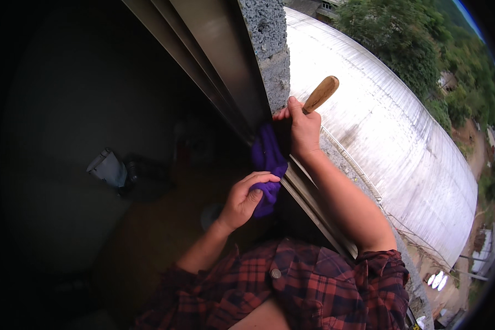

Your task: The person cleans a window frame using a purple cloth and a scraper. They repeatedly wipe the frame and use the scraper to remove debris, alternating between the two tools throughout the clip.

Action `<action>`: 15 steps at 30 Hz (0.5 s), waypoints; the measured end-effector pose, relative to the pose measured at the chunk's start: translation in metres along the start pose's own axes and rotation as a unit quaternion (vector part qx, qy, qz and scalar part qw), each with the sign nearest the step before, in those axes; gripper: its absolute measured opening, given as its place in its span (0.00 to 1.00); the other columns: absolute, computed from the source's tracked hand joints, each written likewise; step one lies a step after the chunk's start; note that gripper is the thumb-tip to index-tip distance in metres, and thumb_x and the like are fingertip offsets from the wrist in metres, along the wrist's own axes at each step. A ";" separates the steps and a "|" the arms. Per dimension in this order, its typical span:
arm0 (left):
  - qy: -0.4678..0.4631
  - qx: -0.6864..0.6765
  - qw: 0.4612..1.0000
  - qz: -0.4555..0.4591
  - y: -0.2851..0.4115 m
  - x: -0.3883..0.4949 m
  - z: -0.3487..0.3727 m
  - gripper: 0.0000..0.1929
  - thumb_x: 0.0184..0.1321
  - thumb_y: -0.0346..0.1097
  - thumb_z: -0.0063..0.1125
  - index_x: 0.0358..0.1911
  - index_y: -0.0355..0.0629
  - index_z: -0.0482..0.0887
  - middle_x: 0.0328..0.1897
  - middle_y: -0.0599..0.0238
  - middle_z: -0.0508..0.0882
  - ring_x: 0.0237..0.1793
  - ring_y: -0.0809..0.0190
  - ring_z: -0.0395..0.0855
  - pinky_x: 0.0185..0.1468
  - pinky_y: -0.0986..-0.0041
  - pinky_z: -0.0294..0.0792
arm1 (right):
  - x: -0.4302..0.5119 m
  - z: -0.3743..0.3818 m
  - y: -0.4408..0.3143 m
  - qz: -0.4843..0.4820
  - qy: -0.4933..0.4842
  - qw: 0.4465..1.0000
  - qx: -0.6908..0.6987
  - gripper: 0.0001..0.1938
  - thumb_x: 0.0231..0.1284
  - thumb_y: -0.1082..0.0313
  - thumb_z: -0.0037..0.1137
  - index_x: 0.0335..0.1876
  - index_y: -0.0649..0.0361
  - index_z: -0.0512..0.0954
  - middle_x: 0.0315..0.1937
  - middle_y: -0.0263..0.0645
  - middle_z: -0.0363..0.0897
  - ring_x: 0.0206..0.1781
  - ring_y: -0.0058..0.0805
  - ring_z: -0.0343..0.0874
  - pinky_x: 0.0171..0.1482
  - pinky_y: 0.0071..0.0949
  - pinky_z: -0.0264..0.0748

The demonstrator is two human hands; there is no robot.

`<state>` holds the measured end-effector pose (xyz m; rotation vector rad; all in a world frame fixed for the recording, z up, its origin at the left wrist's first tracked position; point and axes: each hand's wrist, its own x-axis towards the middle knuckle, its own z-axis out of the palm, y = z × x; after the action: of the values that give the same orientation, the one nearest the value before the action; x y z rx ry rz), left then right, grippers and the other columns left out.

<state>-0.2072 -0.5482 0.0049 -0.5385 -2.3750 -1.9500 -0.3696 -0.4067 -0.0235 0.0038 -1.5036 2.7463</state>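
Note:
My left hand [241,202] holds the lower end of a purple cloth [268,150] between thumb and fingers. Its upper part lies bunched against the metal window frame [220,45], close to where the side meets the sill track [309,210]. Over the outer side of the sill, my right hand [306,130] grips a wooden-handled tool [322,94] near the base of its handle. The handle points up and away to the right. A dark shape lies between this hand and the cloth; whether it is the tool's blade I cannot tell.
Rough concrete wall [274,62] borders the frame outside. Beyond and below is a large pale curved roof [379,136], with trees [396,53] behind it. Indoors it is dark; a whitish container [109,168] stands at the left. My plaid shirt [297,284] is close to the sill.

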 end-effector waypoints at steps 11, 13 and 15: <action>-0.030 -0.002 0.997 -0.069 0.004 -0.007 -0.038 0.25 0.75 0.53 0.47 0.34 0.35 0.83 0.32 0.66 0.81 0.32 0.69 0.74 0.40 0.77 0.65 | -0.008 0.003 -0.031 0.073 -0.048 0.988 -0.125 0.18 0.72 0.63 0.53 0.22 0.62 0.74 0.20 0.37 0.77 0.26 0.26 0.79 0.36 0.28 0.75; -0.004 -0.009 0.998 -0.068 0.005 -0.008 -0.048 0.26 0.76 0.54 0.44 0.34 0.35 0.83 0.32 0.66 0.81 0.33 0.69 0.75 0.42 0.77 0.66 | -0.010 0.001 -0.037 0.088 -0.060 0.984 -0.140 0.19 0.72 0.63 0.53 0.22 0.61 0.73 0.20 0.37 0.77 0.27 0.26 0.79 0.36 0.28 0.75; 0.019 -0.017 0.996 -0.083 0.010 -0.010 -0.057 0.27 0.76 0.55 0.42 0.35 0.35 0.83 0.33 0.66 0.82 0.36 0.68 0.77 0.46 0.77 0.68 | -0.012 -0.008 -0.042 0.120 -0.070 0.980 -0.142 0.20 0.74 0.62 0.53 0.22 0.60 0.71 0.20 0.37 0.76 0.29 0.28 0.80 0.37 0.29 0.76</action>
<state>-0.2066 -0.6034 0.0247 -0.3115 -2.4400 -2.0472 -0.3573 -0.3775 0.0081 0.0130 -2.0492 2.7256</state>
